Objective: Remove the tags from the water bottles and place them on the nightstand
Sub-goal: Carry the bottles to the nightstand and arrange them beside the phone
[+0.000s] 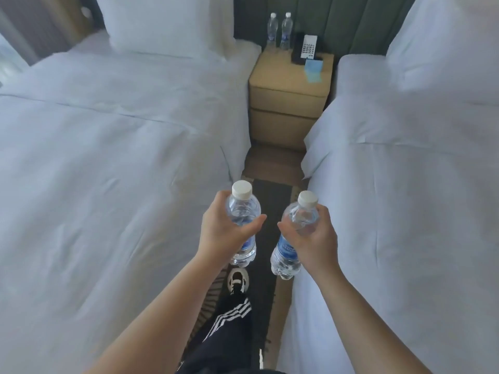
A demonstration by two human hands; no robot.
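The left hand (222, 228) grips a clear water bottle (243, 225) with a white cap. The right hand (314, 236) grips another bottle (290, 249), tipped a little. Two more bottles (279, 31) stand far ahead on the nightstand (289, 87).

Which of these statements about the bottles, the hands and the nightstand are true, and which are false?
1. Each hand holds one water bottle. True: left hand, right hand.
2. The nightstand has no bottles on it. False: two bottles stand at its back.
3. The held bottles have blue caps. False: the caps are white.
4. The nightstand stands between two beds. True.
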